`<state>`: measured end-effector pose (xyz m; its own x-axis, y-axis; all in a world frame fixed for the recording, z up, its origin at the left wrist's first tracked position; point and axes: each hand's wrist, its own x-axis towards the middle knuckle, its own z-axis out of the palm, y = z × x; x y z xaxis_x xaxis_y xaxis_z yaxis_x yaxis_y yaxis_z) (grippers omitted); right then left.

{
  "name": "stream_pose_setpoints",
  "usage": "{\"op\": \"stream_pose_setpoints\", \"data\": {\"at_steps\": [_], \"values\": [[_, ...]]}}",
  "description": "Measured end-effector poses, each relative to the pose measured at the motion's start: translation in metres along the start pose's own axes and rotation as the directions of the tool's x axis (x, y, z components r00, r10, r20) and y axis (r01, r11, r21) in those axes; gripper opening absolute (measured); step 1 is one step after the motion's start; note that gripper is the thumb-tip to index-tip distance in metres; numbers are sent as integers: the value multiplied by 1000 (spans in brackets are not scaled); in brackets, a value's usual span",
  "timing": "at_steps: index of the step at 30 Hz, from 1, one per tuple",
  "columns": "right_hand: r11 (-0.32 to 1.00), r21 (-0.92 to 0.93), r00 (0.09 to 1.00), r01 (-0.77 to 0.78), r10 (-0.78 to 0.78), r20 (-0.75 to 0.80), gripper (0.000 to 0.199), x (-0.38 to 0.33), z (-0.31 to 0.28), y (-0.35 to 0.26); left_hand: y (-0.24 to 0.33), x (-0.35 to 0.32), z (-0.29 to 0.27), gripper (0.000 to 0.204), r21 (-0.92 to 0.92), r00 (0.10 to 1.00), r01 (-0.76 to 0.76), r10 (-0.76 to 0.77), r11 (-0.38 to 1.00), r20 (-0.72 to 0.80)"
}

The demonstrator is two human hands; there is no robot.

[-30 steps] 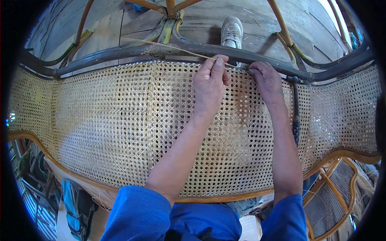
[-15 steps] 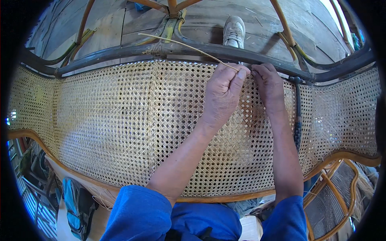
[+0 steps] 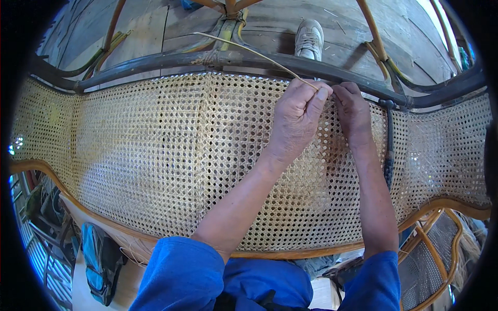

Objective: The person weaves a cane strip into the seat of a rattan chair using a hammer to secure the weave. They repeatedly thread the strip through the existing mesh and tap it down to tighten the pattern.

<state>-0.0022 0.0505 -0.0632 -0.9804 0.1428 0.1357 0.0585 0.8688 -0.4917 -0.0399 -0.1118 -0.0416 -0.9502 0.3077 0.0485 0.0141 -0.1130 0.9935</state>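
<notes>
Here we are at the far edge of the woven cane panel, where both hands work side by side just short of the dark rail. Our left hand has thumb and forefinger clamped on the pale cane strip, whose long free end slants up and to the left, crossing over the rail. Our right hand sits just beside it, fingers bunched at the panel's edge; whether they grip the strip's other end or only press the weave, we cannot tell, since the knuckles hide the tips. The strip looks featherlight and springy, thin enough that we'd expect it to bend willingly but split or crease if kinked sharply. Its smooth face could slip through a lazy pinch, so we'd take hold close to the working end, flat between thumb and forefinger, leaving the tail loose. The panel itself seems taut and fairly firm, yet its fine strands could snap under a hard poke; we'd steady it by the edge, near the rail.
</notes>
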Motion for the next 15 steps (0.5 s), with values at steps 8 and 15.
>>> {"op": "stream_pose_setpoints", "data": {"at_steps": [8,15], "values": [[999,-48,1000,13,-12,24,30,-2,-1,-2,-4,4,-3,15,-51,998,17,-20,999,-58],[997,-60,998,58,-58,4,31,-3,0,-2,-10,5,-5,16,-114,992,82,-93,990,-90]]}}
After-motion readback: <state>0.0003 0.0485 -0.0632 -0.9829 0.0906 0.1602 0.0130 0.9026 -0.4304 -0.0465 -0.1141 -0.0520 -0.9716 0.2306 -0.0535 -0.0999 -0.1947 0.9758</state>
